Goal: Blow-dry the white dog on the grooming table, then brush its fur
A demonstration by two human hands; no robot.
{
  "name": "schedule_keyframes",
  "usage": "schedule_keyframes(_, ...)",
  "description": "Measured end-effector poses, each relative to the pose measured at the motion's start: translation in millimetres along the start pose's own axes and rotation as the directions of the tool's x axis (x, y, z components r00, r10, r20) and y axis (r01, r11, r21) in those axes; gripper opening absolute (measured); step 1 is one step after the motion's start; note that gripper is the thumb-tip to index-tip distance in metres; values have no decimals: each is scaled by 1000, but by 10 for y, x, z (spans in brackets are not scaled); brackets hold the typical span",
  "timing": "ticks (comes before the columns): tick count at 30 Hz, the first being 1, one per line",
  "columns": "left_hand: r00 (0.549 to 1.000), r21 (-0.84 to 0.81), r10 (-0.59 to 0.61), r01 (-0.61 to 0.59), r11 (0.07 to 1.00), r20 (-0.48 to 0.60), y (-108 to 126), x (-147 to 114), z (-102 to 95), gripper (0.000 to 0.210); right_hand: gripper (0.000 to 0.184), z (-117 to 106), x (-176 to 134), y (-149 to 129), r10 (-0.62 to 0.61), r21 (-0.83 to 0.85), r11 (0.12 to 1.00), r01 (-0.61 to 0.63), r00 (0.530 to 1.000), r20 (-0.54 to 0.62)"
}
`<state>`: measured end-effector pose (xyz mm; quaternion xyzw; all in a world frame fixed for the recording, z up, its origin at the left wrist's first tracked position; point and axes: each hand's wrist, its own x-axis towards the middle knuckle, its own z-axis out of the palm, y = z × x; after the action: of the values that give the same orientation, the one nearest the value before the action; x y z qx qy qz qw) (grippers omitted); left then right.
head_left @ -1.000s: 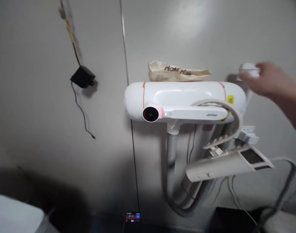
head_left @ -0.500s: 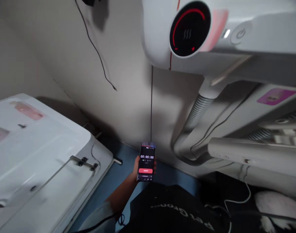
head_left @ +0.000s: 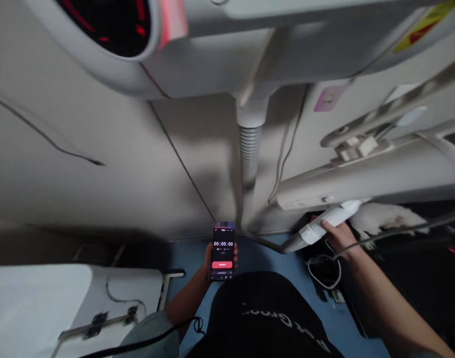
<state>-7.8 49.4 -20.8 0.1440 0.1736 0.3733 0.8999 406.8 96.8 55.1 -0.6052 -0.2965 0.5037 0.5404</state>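
Note:
Low in the middle, my left hand (head_left: 205, 263) grips a smartphone (head_left: 222, 256) with its screen facing up, showing a timer at 00:00:00 above a red button. To the right, my right hand (head_left: 341, 237) is wrapped round a white dryer nozzle (head_left: 330, 219). The nozzle's lower end joins a grey ribbed hose (head_left: 249, 154) that hangs from the dryer (head_left: 197, 64) overhead. Just beyond the nozzle tip, a white-furred animal (head_left: 387, 219) is on a dark table (head_left: 410, 268); its head cannot be made out.
A white tub (head_left: 37, 293) with hinges stands at lower left. A white wall arm (head_left: 361, 174) juts out above the animal. One loose cable (head_left: 52, 141) hangs on the left wall, and a light cord loop (head_left: 324, 272) dangles by the table over the blue floor (head_left: 287, 268).
My view has swung right. My right hand has come into sight, holding the dryer nozzle, and more of the animal shows. The phone stays in my left hand with the same reading.

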Motion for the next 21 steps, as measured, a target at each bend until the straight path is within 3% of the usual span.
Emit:
schedule_keyframes(5,990,64,-89,83,995,109,-205,86,-13,71,63,-136,-559,552,96,-20,995,-95,993,67)
schedule_keyframes(9,983,75,-108,98,992,150,-501,105,240,76,66,-281,-966,821,107,-62,993,-101,989,103)
schedule_keyframes(12,985,91,-123,112,989,125,-779,83,480,81,65,-459,-1213,1011,132,-78,989,-123,985,109)
schedule_keyframes(15,995,84,-100,100,991,-1,-1104,1,586,73,61,-698,-1430,1154,160,-76,986,-151,978,136)
schedule_keyframes(17,983,86,-77,92,992,-169,-1381,-125,570,62,58,-856,-1581,1202,178,-46,984,-173,973,150)
schedule_keyframes(19,920,132,-87,147,980,-382,-1724,-323,550,47,57,-994,-1742,1216,183,3,983,-185,971,156)
schedule_keyframes(21,864,212,-136,267,940,-484,-2106,-554,606,36,56,-1116,-1910,1209,184,58,979,-195,970,157)
